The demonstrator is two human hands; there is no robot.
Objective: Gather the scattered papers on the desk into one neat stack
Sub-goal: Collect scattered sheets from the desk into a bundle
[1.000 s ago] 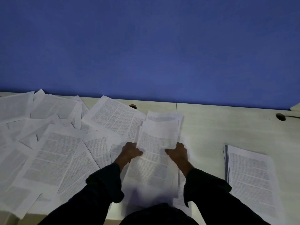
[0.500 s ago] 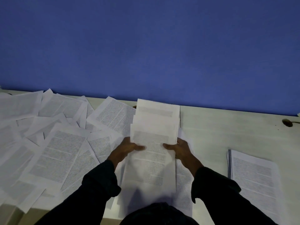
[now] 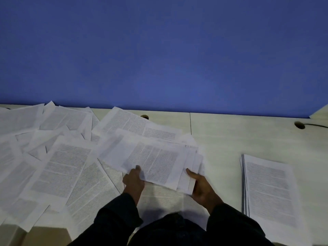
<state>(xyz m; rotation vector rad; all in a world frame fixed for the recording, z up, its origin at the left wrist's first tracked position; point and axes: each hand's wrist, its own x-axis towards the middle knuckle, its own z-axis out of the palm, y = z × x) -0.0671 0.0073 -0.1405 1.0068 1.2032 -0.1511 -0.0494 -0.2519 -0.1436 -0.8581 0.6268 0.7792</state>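
Observation:
A bundle of printed sheets [image 3: 156, 160] is held above the desk, turned sideways and fanned unevenly. My left hand [image 3: 134, 181] pinches its lower left edge, thumb on top. At the lower right corner my right hand [image 3: 200, 187] grips the bundle. Several scattered papers [image 3: 62, 166] overlap across the left half of the desk, and more sheets [image 3: 159, 197] lie under my hands. A gathered stack [image 3: 268, 189] lies flat on the right side of the desk.
The pale wooden desk [image 3: 221, 139] meets a blue wall at the back. Two cable holes [image 3: 299, 125] sit near the back edge, the right one with a dark cable. The desk's front edge shows at the lower left.
The bundle was upright between my hands and is now turned sideways, lifted and fanned. My hands have shifted to its lower edge. The camera has tilted slightly.

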